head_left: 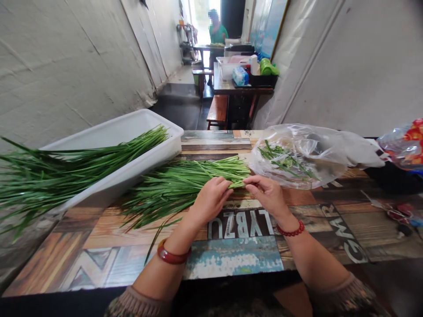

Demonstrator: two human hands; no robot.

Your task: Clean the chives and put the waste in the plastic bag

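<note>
A loose pile of garlic chives [185, 176] lies on the patterned table, with its pale stem ends to the right. My left hand [213, 198] is closed around a few stems at the near edge of this pile. Just to its right, my right hand [267, 196] pinches the pale tips of those stems between thumb and fingers. Beyond my right hand sits a clear plastic bag [297, 136] holding green scraps. On the left, a white plastic tub [142, 121] holds a larger bunch of chives [82, 163], whose leaves hang over its side.
At the table's right end are a red-patterned package [410, 143] and small dark items [401, 220]. Farther back, another table [238, 88] carries tubs and a blue-white packet [240, 76]. A person in green [218, 33] is at the far table.
</note>
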